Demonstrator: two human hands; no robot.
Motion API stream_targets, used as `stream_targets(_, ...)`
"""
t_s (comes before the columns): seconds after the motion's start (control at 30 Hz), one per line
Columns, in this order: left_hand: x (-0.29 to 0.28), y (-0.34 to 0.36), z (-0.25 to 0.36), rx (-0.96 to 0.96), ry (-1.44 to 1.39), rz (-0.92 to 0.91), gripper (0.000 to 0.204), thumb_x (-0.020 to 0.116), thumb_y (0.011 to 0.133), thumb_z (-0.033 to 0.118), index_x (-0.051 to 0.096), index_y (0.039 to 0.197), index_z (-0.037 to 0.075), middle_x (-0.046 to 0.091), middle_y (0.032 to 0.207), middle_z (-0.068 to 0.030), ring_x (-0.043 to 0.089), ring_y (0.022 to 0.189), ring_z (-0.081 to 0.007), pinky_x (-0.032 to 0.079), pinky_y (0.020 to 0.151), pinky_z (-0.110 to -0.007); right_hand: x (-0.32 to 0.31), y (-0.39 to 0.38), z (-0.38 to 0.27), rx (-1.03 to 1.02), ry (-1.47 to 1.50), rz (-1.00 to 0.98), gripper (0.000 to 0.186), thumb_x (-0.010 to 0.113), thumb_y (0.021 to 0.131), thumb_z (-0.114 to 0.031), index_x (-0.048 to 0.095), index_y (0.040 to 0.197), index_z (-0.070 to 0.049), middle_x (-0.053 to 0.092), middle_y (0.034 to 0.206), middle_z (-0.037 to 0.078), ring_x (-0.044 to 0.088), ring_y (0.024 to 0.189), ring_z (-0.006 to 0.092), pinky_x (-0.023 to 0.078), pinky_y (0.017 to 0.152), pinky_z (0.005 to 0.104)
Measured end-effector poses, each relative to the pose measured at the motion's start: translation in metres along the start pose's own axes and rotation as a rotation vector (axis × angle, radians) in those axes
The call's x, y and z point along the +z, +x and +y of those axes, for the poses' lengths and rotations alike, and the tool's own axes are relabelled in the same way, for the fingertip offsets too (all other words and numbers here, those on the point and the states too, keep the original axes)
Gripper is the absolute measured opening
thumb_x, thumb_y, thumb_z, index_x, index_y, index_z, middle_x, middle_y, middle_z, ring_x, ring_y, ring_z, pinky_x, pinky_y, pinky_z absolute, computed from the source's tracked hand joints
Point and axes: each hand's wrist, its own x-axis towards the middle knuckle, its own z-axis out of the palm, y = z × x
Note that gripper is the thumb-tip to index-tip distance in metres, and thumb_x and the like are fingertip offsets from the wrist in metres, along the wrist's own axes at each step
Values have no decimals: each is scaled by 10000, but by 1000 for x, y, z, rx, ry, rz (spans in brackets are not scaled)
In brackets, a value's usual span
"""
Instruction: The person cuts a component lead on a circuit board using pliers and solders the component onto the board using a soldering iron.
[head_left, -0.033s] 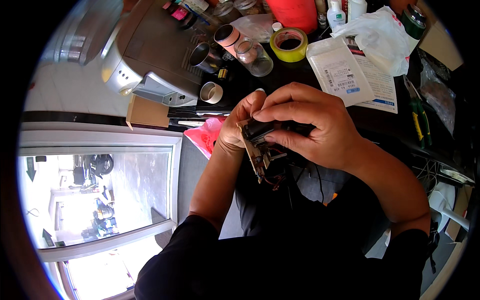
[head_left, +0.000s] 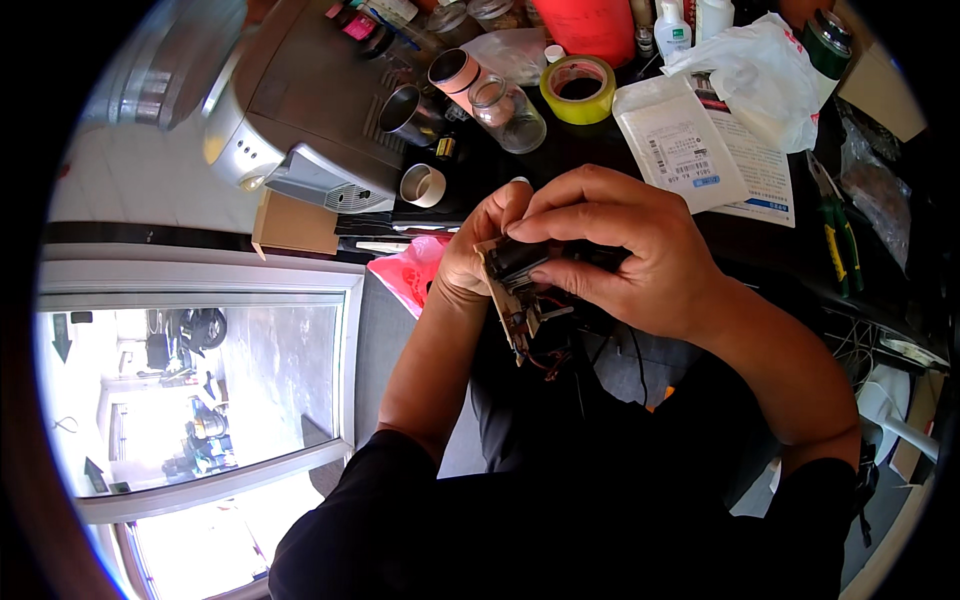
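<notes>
A white packet (head_left: 672, 150) on the worktop (head_left: 575, 150) carries a printed label with a barcode and a blue patch; a printed sheet (head_left: 765, 185) sticks out from under it, and a white bottle (head_left: 672, 36) behind bears a small green mark. The circuit board (head_left: 518, 318) is up between my hands, nearer my body than the packet, tilted, with thin wires (head_left: 552, 372) hanging below. My left hand (head_left: 472, 252) grips its upper end. My right hand (head_left: 635, 245) is half curled, thumb and fingers pinching the board's dark upper part, though shadow there seems to hide the exact contact.
</notes>
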Motion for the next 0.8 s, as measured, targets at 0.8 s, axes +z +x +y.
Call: stream_targets(0.8,13,-1,-2,28,-66,83,489,897,657,93,455,865,115,591,873,-97,629,787,-220,533,661,-300,-6,1,2,68,27,-8,325,810,753,-6,727,1064,-50,704,1055,63,699,967,219,583,826,318)
